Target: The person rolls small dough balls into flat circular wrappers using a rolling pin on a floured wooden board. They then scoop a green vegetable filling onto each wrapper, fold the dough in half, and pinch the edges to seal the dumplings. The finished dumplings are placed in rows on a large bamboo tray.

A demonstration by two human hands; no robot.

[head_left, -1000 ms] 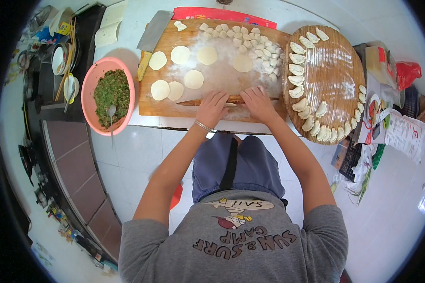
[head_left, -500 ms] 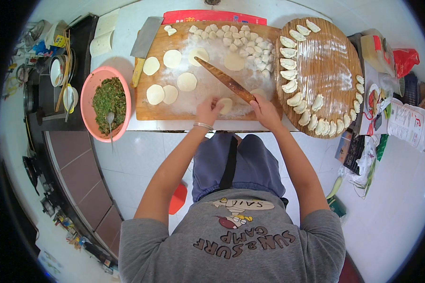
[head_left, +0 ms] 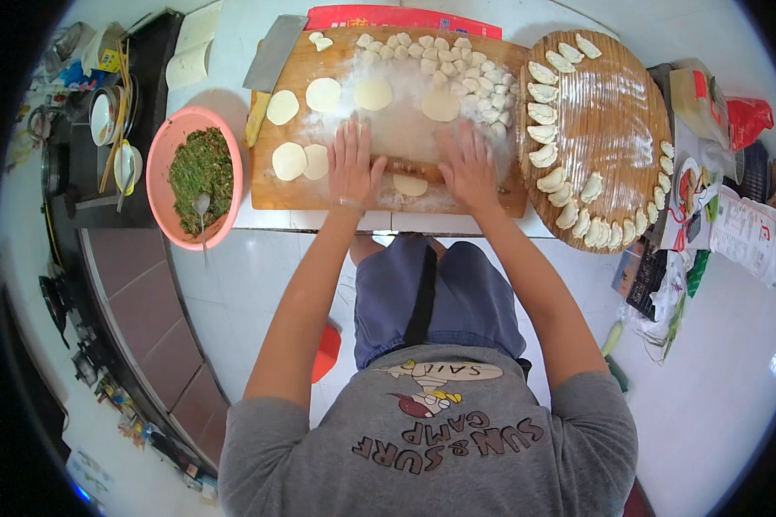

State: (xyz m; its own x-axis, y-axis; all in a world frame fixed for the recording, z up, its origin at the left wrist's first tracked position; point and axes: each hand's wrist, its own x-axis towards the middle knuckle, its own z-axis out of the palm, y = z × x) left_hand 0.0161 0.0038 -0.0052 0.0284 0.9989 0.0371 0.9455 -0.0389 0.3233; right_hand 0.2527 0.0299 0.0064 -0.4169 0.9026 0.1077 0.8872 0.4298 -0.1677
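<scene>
Both my hands lie flat on a wooden rolling pin [head_left: 405, 169] with their fingers stretched out and pointing away from me. My left hand [head_left: 353, 168] presses on its left end and my right hand [head_left: 469, 168] on its right end. Between them, a small dough round [head_left: 410, 185] shows under the pin, near the front of a floured wooden board [head_left: 272, 198]. Rolled wrappers such as this pale round [head_left: 323, 95] lie to the left and beyond my hands. Small dough pieces [head_left: 470, 77] cluster at the board's far right.
A cleaver [head_left: 275, 53] with a yellowish handle rests at the far left corner. Left of the board, a pink bowl [head_left: 155, 168] holds green filling and a spoon [head_left: 202, 205]. Shaped dumplings [head_left: 543, 112] ring a round wooden board [head_left: 616, 112] at right. Bags [head_left: 746, 233] crowd farther right.
The rolling pin, slanted in my right hand before, now lies nearly level across the dough round. Both hands have flattened onto it; my left hand has let go of the dough's edge.
</scene>
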